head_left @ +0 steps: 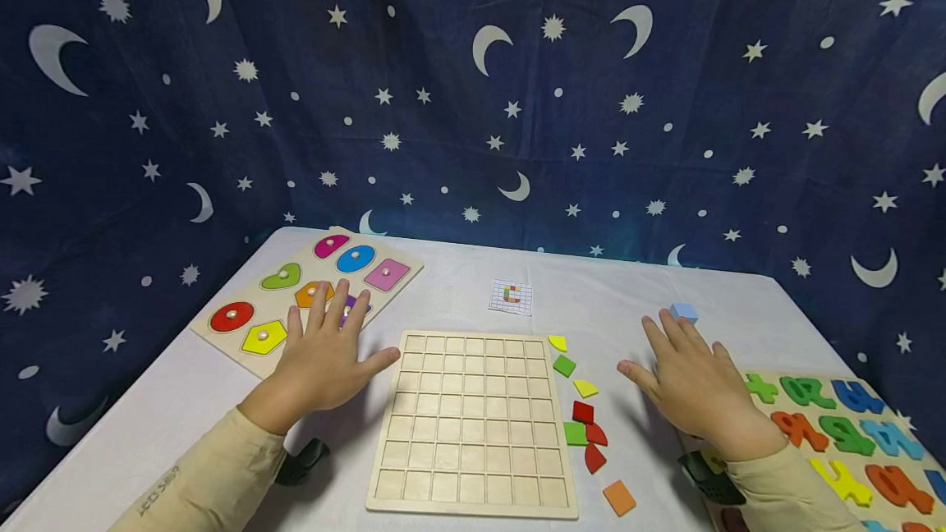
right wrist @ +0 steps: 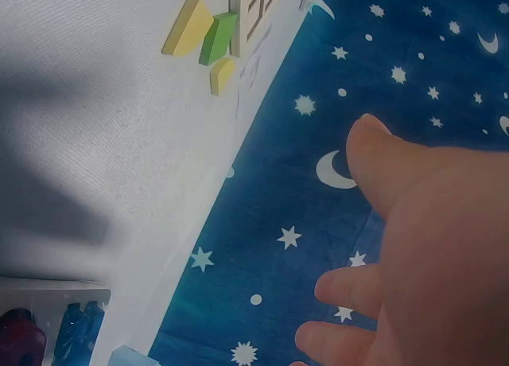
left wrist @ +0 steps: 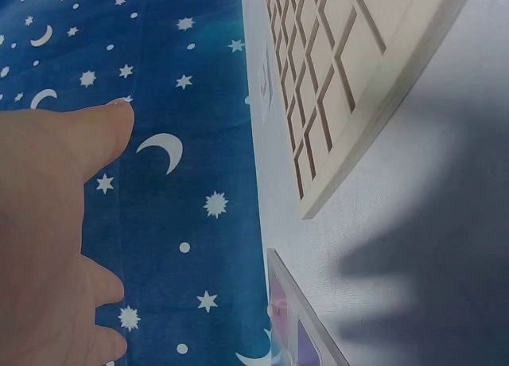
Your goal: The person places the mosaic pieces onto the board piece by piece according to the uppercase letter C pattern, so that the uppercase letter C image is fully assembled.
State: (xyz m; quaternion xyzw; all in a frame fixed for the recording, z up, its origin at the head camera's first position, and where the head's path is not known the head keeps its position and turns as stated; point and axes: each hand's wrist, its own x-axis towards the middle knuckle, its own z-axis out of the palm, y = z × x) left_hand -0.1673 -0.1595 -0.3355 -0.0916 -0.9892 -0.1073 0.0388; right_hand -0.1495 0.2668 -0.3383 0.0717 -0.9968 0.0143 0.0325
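My left hand (head_left: 325,360) hovers with spread fingers between the shape puzzle board (head_left: 251,294) and a wooden grid board (head_left: 473,425), holding nothing. My right hand (head_left: 691,380), fingers also extended, is in the air left of the letter board (head_left: 850,433), with a light blue block (head_left: 684,313) just beyond its fingertips. Along the grid's right side lie loose pieces: a yellow quarter-round (head_left: 557,343), a green square (head_left: 565,365), another yellow piece (head_left: 585,388), a red square (head_left: 583,412) and an orange square (head_left: 619,497). The grid's cells hold no pieces.
A small printed pattern card (head_left: 511,297) lies behind the grid board on the white tablecloth (head_left: 443,286). A dark blue curtain (head_left: 443,146) with moons and stars hangs behind the table. Several knobbed shapes sit in the left puzzle.
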